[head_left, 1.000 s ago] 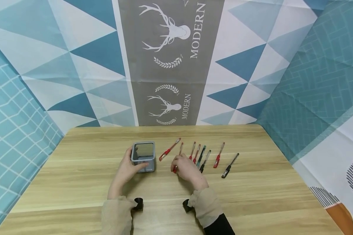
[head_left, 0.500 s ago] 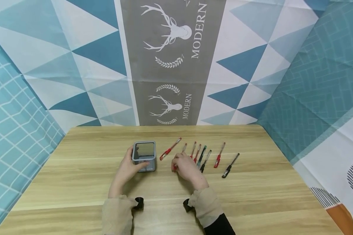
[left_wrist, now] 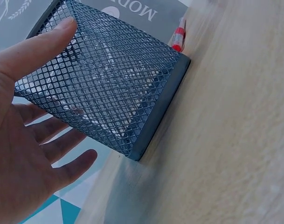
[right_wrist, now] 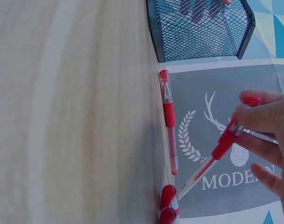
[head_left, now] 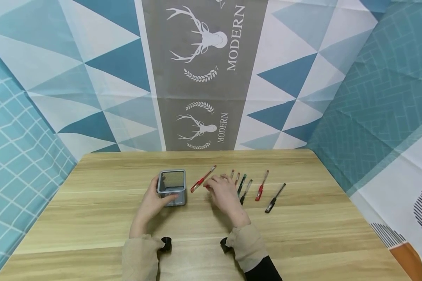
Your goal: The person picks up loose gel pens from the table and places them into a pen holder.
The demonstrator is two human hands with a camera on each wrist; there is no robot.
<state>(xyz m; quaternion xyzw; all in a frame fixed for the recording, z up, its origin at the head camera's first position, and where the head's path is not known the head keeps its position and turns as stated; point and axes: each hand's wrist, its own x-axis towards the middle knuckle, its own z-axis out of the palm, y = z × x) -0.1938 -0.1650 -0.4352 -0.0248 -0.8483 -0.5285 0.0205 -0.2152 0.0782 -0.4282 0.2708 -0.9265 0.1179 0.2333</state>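
Note:
In the head view, my left hand (head_left: 154, 203) holds a grey mesh pen holder (left_wrist: 109, 74), its thumb across the near wall and its fingers around the left side. The holder stands upright on the table. To its right, my right hand (head_left: 226, 194) pinches a red gel pen (right_wrist: 223, 143) near its capped end. That pen is raised at a slant above the table in the right wrist view, its far end down by other red pens. Another red pen (head_left: 199, 183) lies between the holder and my right hand.
Right of my right hand lie several more pens: a dark green one (head_left: 242, 183), a black one (head_left: 246, 192), a red one (head_left: 260, 191) and another black one (head_left: 275, 200). Two red pens are partly hidden behind the hand. A patterned cloth wall (head_left: 200, 78) rises behind the wooden table (head_left: 91, 203).
My right hand has shifted slightly away from me and lifted the red pen off the table. My left hand and the pen holder have stayed in place.

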